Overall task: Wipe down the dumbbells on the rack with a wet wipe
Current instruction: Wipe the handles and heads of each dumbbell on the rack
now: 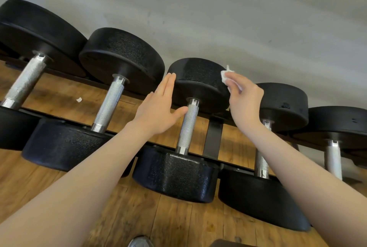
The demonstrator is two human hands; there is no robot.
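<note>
From the head camera, your right hand [245, 99] pinches a crumpled white wet wipe [228, 77] against the far head's rim of the middle dumbbell [187, 125] — fingers curled round the wipe. Your left hand [158, 107] lies flat and open, fingertips on that same head, thumb touching the knurled handle. The dumbbell sits on the black rack [213, 139] among four others, above a wooden floor [139, 213].

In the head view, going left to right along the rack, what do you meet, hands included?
Largest dumbbell → second dumbbell → left hand, flat against the far head of the middle dumbbell → wet wipe pinched by the right hand → fourth dumbbell → fifth dumbbell.
</note>
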